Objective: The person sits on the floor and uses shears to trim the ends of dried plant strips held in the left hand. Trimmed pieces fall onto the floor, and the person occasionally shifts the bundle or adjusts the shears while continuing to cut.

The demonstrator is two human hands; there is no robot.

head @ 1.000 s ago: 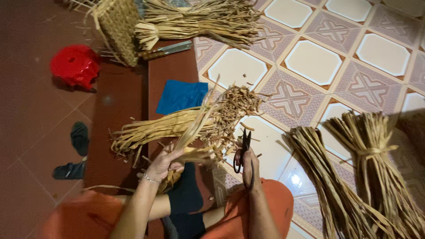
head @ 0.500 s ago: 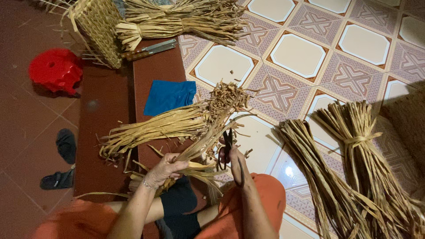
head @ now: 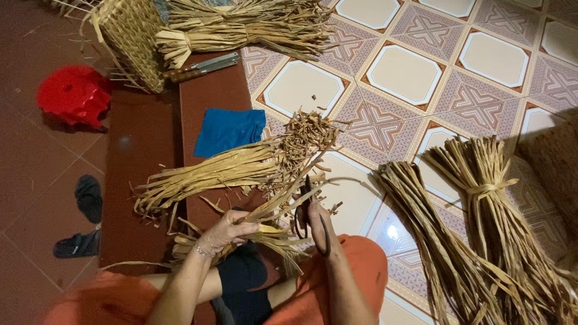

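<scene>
My left hand [head: 227, 233] grips a handful of dried straw strips [head: 274, 210] low in the head view, above my lap. My right hand [head: 317, 219] holds dark scissors [head: 306, 204], their blades pointing up into those strips. Just beyond, a loose bundle of cut dried strips [head: 223, 171] lies across the floor, its frayed ends fanning toward the patterned tiles. My orange trousers fill the bottom edge.
A blue cloth [head: 229, 129] lies past the bundle. Two tied straw sheaves [head: 481, 235] rest at the right. A woven basket [head: 129, 39], another sheaf [head: 241, 27] and a knife [head: 201, 66] sit at the top. A red stool [head: 75, 93] and black sandals [head: 84, 219] are at the left.
The view has shifted, so everything sits further left and lower. My right hand has brought the scissors closer to the strips that my left hand keeps holding.
</scene>
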